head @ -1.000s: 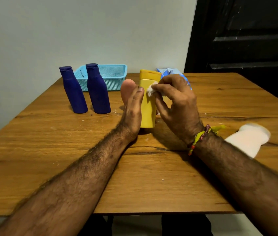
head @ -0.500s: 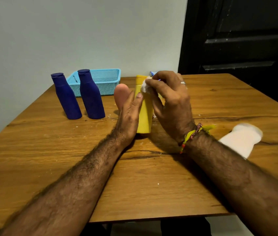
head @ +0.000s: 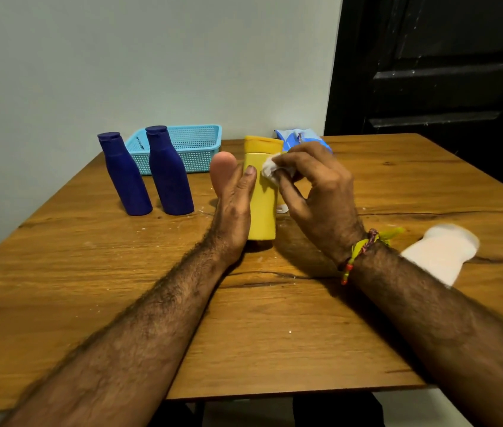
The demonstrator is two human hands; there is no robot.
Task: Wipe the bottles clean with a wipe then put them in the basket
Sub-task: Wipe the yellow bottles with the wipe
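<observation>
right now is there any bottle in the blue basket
No, the blue basket holds no bottle; both dark blue bottles stand on the table in front of it.

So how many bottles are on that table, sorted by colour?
Dark blue bottles: 2, the left blue bottle and the right blue bottle, both standing in front of the basket.
Yellow bottles: 1, the yellow bottle, between the left hand and the right hand, which holds the wipe.
Total: 3 bottles.
</observation>
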